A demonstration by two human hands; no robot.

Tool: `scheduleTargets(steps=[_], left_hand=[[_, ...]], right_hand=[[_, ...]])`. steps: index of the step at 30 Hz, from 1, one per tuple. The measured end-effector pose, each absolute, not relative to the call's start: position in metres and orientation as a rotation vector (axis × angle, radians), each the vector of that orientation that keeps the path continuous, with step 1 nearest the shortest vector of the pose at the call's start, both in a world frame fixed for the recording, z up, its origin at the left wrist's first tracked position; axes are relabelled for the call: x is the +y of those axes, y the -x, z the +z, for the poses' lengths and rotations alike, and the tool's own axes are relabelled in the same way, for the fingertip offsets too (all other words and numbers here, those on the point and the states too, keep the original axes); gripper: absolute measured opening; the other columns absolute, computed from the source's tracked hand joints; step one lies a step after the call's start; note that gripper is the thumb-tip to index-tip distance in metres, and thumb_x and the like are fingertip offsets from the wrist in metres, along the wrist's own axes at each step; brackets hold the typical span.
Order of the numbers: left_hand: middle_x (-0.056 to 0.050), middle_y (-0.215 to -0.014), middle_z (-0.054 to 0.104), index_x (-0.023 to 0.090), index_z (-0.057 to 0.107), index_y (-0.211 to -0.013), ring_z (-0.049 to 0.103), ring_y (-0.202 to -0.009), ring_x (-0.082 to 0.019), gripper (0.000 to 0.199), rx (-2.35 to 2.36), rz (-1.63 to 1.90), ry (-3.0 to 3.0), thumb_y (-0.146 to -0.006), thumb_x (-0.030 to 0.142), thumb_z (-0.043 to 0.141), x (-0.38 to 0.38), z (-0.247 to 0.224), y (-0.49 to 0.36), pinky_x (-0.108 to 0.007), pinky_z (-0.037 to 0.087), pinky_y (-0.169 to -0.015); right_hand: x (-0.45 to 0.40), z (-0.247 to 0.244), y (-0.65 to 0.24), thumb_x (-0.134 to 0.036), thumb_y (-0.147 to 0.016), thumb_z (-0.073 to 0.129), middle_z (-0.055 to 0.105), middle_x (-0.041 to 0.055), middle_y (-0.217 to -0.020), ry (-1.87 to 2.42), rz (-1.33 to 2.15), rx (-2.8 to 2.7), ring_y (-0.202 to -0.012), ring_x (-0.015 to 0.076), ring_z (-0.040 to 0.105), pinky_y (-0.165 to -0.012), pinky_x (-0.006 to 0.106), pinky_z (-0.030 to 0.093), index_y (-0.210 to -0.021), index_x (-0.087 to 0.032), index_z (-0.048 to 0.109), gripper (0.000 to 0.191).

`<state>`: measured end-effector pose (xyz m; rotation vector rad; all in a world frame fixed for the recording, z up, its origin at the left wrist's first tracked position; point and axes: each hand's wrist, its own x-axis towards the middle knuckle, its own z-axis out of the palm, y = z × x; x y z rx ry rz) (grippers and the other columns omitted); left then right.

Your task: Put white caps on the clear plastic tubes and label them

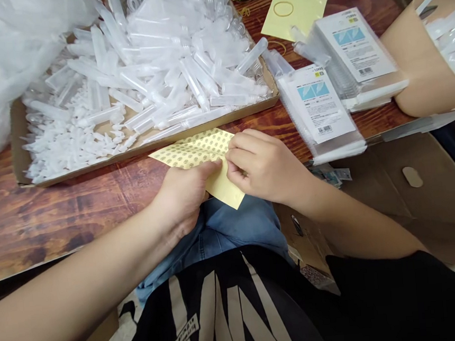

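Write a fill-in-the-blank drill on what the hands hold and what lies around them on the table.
1. Both hands, left hand and right hand, pinch a ____ sticker sheet.
2. The cardboard tray is heaped with clear plastic ____.
3. On the plain yellow sheet lies a rubber ____.

Missing words: yellow; tubes; band

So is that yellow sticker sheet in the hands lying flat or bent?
Bent. The yellow sticker sheet shows printed dots on its far part, while its near corner shows the plain back; both the left hand and right hand pinch it.
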<state>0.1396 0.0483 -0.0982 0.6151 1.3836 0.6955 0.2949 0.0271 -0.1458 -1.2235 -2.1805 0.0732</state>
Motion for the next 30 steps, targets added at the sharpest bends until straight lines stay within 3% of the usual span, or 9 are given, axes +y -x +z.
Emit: scheduleTargets(steps=[5,15,21,26,30], left_hand=[[0.003,-0.062,0.058,0.014,0.060,-0.074,0.046,-0.046,-0.006,0.018,1.358,0.685,-0.613,-0.070,0.004,0.074,0.049,-0.096,-0.138,-0.019,0.043,-0.044],[0.002,-0.060,0.057,0.013,0.060,-0.074,0.043,-0.045,-0.006,0.015,1.367,0.643,-0.584,-0.074,0.002,0.070,0.049,-0.094,-0.139,-0.017,0.039,-0.042],[0.005,-0.054,0.048,0.015,0.054,-0.067,0.042,-0.046,-0.007,0.023,1.381,0.630,-0.553,-0.077,0.000,0.067,0.050,-0.092,-0.141,-0.019,0.042,-0.046],[0.003,-0.057,0.050,0.014,0.054,-0.067,0.038,-0.044,-0.004,0.022,1.365,0.631,-0.575,-0.076,0.000,0.068,0.050,-0.094,-0.138,-0.016,0.032,-0.038],[0.002,-0.061,0.053,0.013,0.056,-0.070,0.039,-0.044,-0.004,0.018,1.335,0.622,-0.570,-0.076,0.000,0.067,0.051,-0.093,-0.136,-0.016,0.031,-0.038]], right_hand=[[0.028,-0.151,-0.298,-0.008,-0.086,0.053,0.061,0.0055,-0.077,1.200,0.068,-2.057,-0.077,0.0202,0.058,-0.073,0.036,0.051,-0.070,-0.021,0.059,0.021],[0.033,-0.133,-0.308,-0.010,-0.086,0.058,0.068,0.0036,-0.077,1.213,0.476,-2.071,-0.075,0.0175,0.065,-0.067,0.032,0.051,-0.070,-0.020,0.067,0.021],[0.040,-0.135,-0.302,-0.008,-0.082,0.055,0.060,0.0042,-0.072,1.248,0.374,-2.226,-0.071,0.0171,0.055,-0.067,0.033,0.045,-0.064,-0.019,0.060,0.022],[0.038,-0.141,-0.299,-0.009,-0.081,0.054,0.060,0.0044,-0.073,1.235,0.232,-2.225,-0.073,0.0174,0.056,-0.069,0.032,0.046,-0.066,-0.019,0.057,0.019],[0.035,-0.148,-0.300,-0.008,-0.080,0.055,0.061,0.0041,-0.073,1.230,0.198,-2.132,-0.073,0.0170,0.058,-0.069,0.032,0.048,-0.066,-0.021,0.055,0.019]])
